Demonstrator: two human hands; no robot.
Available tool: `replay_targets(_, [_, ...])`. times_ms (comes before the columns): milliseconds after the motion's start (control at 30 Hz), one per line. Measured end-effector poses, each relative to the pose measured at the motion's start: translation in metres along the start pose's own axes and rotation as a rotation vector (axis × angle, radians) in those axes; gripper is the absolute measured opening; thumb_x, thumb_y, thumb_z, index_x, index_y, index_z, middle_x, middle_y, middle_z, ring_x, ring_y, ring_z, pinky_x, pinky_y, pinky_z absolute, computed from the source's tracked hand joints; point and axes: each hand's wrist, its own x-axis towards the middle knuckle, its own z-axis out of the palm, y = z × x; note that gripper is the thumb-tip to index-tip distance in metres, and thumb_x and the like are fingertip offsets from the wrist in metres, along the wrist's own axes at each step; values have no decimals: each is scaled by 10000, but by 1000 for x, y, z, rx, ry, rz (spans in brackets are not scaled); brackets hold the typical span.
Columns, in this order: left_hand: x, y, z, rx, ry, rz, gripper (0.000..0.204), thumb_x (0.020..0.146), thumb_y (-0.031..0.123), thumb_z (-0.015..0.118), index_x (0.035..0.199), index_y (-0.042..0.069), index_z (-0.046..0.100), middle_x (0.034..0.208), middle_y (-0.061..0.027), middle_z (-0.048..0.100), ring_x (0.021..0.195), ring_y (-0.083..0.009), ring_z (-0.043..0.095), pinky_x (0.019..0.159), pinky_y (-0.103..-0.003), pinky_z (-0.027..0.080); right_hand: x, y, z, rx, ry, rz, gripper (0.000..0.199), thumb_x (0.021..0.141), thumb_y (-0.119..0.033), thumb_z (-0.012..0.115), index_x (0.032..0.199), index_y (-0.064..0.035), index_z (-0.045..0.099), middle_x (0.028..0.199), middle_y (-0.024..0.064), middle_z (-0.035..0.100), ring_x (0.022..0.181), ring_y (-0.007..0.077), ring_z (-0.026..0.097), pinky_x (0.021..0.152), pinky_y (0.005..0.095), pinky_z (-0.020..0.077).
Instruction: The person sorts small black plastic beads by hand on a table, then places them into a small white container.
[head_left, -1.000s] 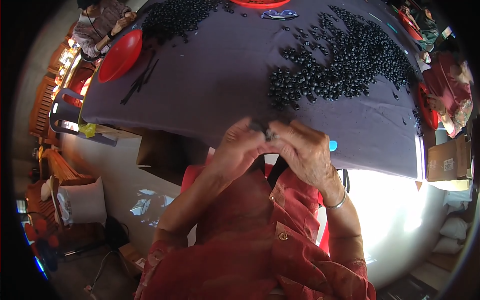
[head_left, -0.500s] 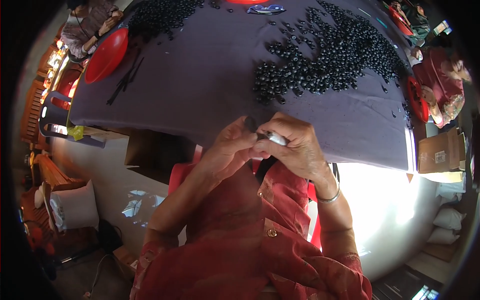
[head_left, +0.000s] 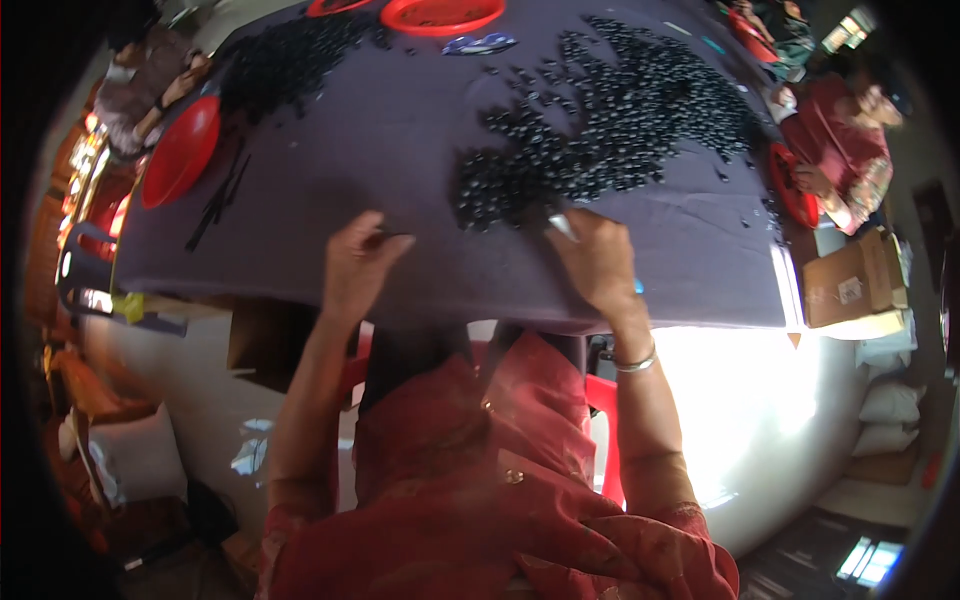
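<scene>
Tabletop (head_left: 400, 130) under a dark purple cloth fills the far half of the view. Large heap of small black pieces (head_left: 610, 120) spread far right of centre; a second heap (head_left: 290, 60) far left. Red bowl (head_left: 180, 150) at the left edge, red tray (head_left: 440, 15) at the far edge. Another person in red (head_left: 840, 140) sits at the right side. Cardboard box (head_left: 845, 285) near right, off the cloth. Right hand (head_left: 600, 265) rests at the heap's near edge, fingers pinched on a small pale piece (head_left: 562, 226). Left hand (head_left: 355, 265) lies on the cloth, well apart from the right, fingers together on a thin dark piece (head_left: 385, 237).
</scene>
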Motion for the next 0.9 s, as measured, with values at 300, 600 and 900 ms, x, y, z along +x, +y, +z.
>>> replay_targets(300, [45, -42, -44, 454, 233, 181, 323, 826, 141, 700, 1071, -38, 587, 842, -112, 603, 735, -198, 601, 688, -338, 471, 7, -25, 61, -107, 59, -42, 132, 706, -141, 682, 804, -110, 598, 806, 100, 602, 650, 302, 635, 546, 419, 516])
replay_targets(600, [-28, 39, 40, -546, -110, -275, 150, 898, 116, 586, 1036, 56, 595, 826, -6, 616, 699, -70, 558, 601, -222, 443, -3, -54, 2, 594, 2, -151, 144, 700, -109, 698, 797, -57, 606, 782, 83, 603, 705, 313, 625, 581, 407, 492])
replay_targets(900, [-49, 35, 52, -772, -224, -285, 176, 852, 72, 592, 1026, 72, 560, 924, -32, 614, 745, -90, 583, 618, -229, 476, -22, -72, -2, 523, -134, -324, 155, 656, -80, 680, 791, -52, 607, 841, 61, 569, 706, 285, 609, 556, 402, 506])
